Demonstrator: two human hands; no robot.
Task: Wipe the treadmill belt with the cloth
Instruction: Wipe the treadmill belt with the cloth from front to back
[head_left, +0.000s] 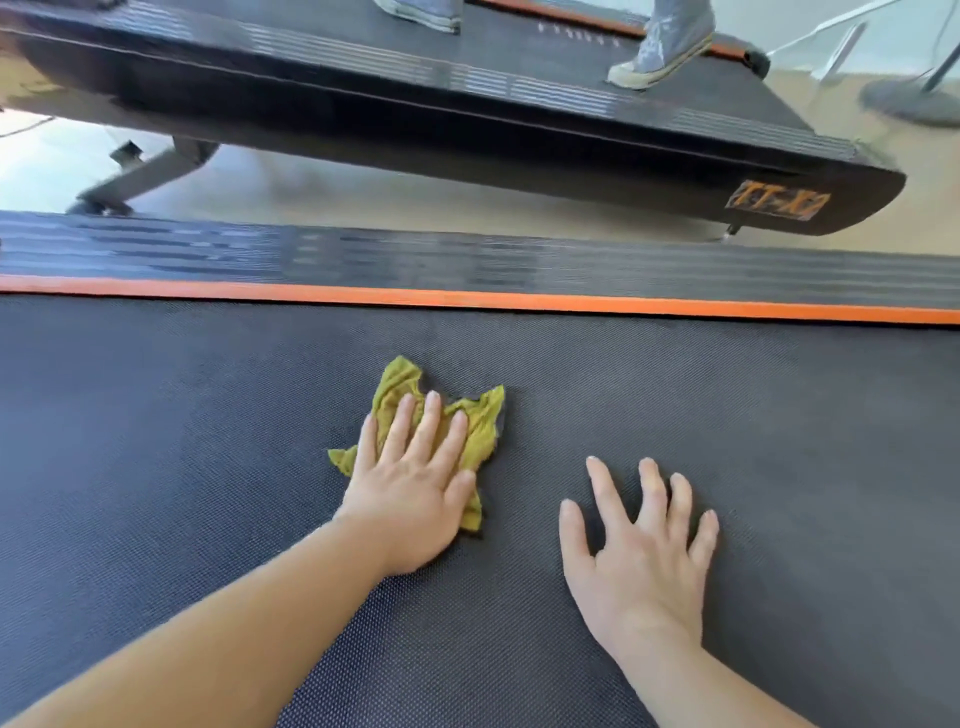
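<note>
You're in the wiping step itself. Your left hand (410, 499) lies flat on the cloth (483, 431), fingers straight and slightly spread, pressing it onto the belt (208, 415). The cloth sits crumpled under that palm, on your side of the orange stripe (467, 299) and well short of it, with its corners sticking out toward the stripe and to both sides.

Your right hand (639, 561) rests bare on the belt just beside the cloth, a little farther from the stripe. Its fingers are fanned and holding nothing (it looks like a brace for your weight).

The belt's surface doesn't show which parts are already wiped. A sensible next stroke slides the cloth up to the stripe and then along it. That calls for a flat palm and steady downward pressure, because a wad this bunched is likely to roll or slip out from under your fingers. Flattening it first would cover more of the belt per pass.
</note>
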